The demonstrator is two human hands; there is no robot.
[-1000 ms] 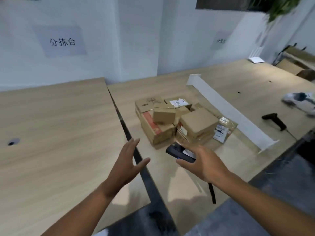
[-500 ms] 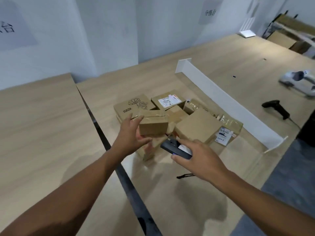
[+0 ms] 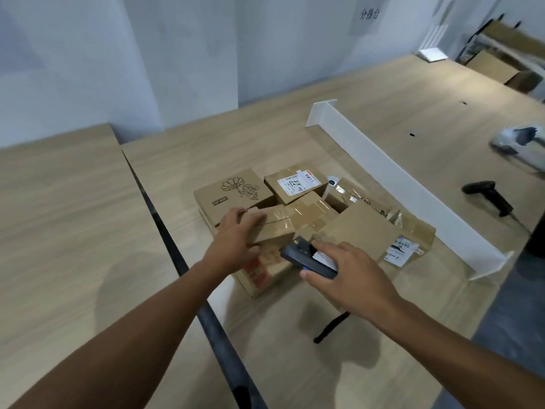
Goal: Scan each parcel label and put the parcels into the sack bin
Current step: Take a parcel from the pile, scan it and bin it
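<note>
- Since half a second ago: left hand now laid flat over the top of a small taped parcel, no longer merely reaching at its side; right hand a little nearer the pile.
- Left fingers spread over the parcel's near edge, thumb down at its front face; touching, whether actually gripping cannot be told.
- Right fingers closed around a dark handheld scanner, its front end just beside the left thumb and pointing toward the taped parcel.
- Beyond the left fingers: flower-printed box, and to its right a labelled parcel.
- Beyond the right fingers: plain brown parcel, all heaped together on the tabletop.
- Well off to the right of the right fingers: white divider, then a black gun scanner.
</note>
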